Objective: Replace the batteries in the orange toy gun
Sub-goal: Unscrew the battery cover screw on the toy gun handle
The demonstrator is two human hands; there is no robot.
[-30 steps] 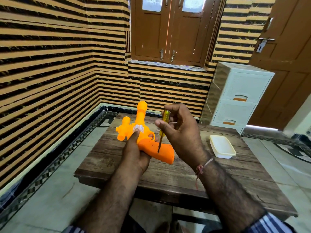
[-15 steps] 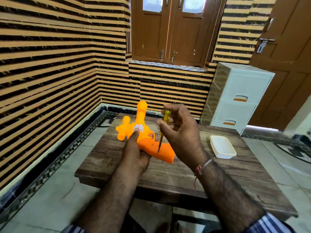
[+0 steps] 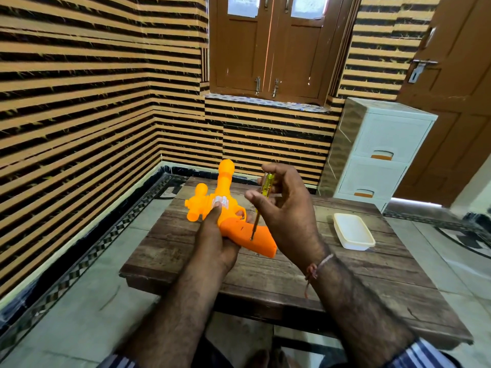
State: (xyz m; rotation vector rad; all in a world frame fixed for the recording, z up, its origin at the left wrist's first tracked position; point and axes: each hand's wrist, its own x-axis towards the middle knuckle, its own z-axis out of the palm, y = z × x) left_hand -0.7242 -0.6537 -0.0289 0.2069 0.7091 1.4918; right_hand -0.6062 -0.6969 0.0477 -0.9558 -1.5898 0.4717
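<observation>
The orange toy gun (image 3: 240,231) lies on its side on the low wooden table (image 3: 345,282), barrel pointing away from me and grip toward the right. My left hand (image 3: 214,235) holds its body from below, thumb pressed near the white sticker. A screwdriver (image 3: 261,201) with a clear yellow handle stands almost upright, its tip on the grip's flat side. My right hand (image 3: 287,211) pinches the handle between thumb and fingertips, the other fingers spread loosely. No batteries are visible.
A shallow white plastic tray (image 3: 353,232) sits on the table to the right of the gun. A white drawer unit (image 3: 377,152) stands behind the table's far right corner. Striped walls close in on the left and back; tiled floor surrounds the table.
The gun and the screwdriver tip stay in place. My right hand's fingers have shifted slightly on the handle, consistent with a small turn of the screwdriver.
</observation>
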